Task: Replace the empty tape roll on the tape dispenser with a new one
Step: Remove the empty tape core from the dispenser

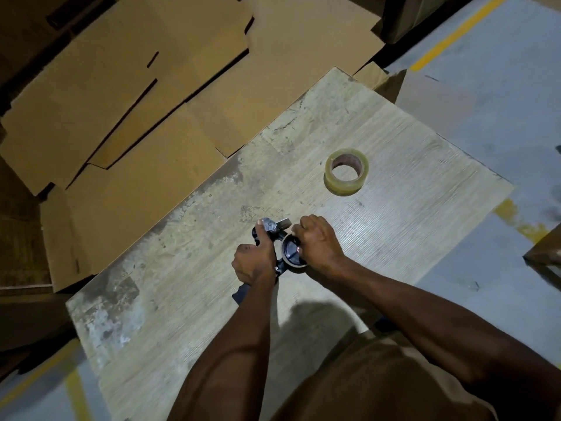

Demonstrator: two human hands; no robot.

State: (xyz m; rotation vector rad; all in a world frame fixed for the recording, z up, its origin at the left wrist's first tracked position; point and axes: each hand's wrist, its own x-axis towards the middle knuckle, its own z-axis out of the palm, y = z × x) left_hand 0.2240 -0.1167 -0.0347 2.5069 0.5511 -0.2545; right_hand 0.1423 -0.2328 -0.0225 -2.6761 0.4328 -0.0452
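A black hand-held tape dispenser (271,230) lies on the worn wooden table (394,214), near its middle. My left hand (254,262) is closed around its handle, thumb stretched toward the metal front end. My right hand (318,243) grips the empty brown cardboard roll (294,253) that sits on the dispenser's wheel. A full roll of clear tape (346,172) lies flat on the table farther off to the right, apart from both hands.
Flattened cardboard boxes (136,101) are stacked along the table's far and left sides. Grey floor with yellow lines (455,34) runs to the right. Another box corner (543,253) pokes in at the right edge.
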